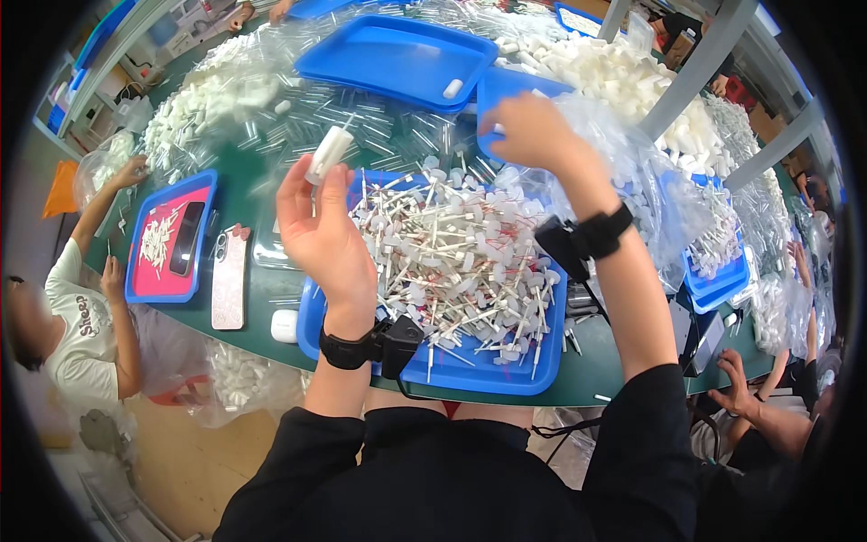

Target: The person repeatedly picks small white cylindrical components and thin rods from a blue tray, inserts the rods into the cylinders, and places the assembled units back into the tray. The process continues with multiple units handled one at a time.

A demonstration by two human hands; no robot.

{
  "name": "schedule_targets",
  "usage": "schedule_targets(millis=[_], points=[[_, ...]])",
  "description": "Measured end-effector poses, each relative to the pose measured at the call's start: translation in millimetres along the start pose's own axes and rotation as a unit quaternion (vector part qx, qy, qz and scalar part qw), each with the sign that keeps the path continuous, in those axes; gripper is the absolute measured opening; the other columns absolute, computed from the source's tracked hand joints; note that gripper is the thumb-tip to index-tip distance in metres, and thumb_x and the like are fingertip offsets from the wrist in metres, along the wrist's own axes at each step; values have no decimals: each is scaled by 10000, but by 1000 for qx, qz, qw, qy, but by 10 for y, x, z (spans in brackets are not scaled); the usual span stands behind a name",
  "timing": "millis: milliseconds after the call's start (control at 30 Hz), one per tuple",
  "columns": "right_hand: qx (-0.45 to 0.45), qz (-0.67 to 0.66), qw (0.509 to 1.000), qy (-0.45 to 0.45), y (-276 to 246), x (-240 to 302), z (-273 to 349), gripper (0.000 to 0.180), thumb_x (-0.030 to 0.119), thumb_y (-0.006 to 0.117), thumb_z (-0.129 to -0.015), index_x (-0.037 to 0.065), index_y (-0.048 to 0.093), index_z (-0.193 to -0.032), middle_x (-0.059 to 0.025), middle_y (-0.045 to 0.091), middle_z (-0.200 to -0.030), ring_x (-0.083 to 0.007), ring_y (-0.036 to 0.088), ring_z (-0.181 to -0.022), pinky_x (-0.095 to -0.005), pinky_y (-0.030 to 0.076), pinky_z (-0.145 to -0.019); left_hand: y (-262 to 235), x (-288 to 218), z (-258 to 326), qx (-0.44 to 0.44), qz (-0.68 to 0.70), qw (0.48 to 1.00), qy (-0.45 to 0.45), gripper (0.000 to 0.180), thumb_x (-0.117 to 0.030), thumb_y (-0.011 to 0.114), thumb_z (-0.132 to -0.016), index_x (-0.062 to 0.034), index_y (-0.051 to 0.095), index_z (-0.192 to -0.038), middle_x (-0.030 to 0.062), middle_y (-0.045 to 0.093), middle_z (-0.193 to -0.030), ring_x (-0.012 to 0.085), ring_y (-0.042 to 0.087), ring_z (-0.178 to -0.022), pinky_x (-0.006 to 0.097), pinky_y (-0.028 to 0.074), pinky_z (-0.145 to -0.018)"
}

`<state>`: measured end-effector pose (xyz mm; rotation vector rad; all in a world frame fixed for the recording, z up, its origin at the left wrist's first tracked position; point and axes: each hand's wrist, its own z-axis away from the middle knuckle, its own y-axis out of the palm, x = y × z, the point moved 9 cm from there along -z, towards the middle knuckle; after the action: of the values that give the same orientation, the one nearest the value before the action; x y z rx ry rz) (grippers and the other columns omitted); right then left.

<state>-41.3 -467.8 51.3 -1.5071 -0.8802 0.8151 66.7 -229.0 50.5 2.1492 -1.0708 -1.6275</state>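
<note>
My left hand (318, 221) is raised over the left edge of a large blue tray (312, 316), its fingers closed round a white cylinder (330, 155). A thin rod sticks up from the cylinder's top, and the piece leans to the right. Heaped in the tray are many thin white sticks with frosted caps and red wires (452, 262). Farther off, my right hand (531, 131) hovers by a smaller blue tray (506, 86), fingers curled inward and slightly blurred. Whatever they hold, if anything, is hidden.
An empty-looking blue tray (388, 54) with one white piece lies at the back. Clear tubes (361, 117) and white cylinder heaps (623, 86) spread around. Left are a pink phone (230, 280) and another tray (209, 194), near a co-worker (86, 334). A metal post (695, 68) rises at right.
</note>
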Motion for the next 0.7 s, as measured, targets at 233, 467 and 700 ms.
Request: schedule_targets(millis=[233, 467, 700], points=[[122, 173, 977, 25, 414, 373, -280, 366, 236, 764, -620, 99, 719, -956, -78, 623, -1102, -249, 488, -1111, -328, 385, -843, 124, 137, 40, 72, 6, 995, -66, 316, -65, 584, -916, 14, 504, -1212, 115, 599, -996, 151, 601, -854, 301, 510, -830], [38, 23, 999, 6, 508, 134, -195, 324, 244, 745, -595, 95, 706, -879, -116, 605, -986, -285, 489, -1080, -368, 406, -863, 278, 279, 118, 159, 22, 980, -116, 327, -65, 565, -926, -2, 502, -1241, 129, 606, -1055, 160, 584, -932, 315, 488, -867], [-106, -356, 927, 45, -493, -240, 215, 365, 228, 745, -740, 22, 575, -988, -97, 630, -868, -158, 608, -814, -295, 484, -740, 479, 404, 320, 267, 12, 948, -173, 266, -71, 592, -908, -11, 564, -1166, 83, 632, -969, 124, 610, -791, 266, 511, -767]])
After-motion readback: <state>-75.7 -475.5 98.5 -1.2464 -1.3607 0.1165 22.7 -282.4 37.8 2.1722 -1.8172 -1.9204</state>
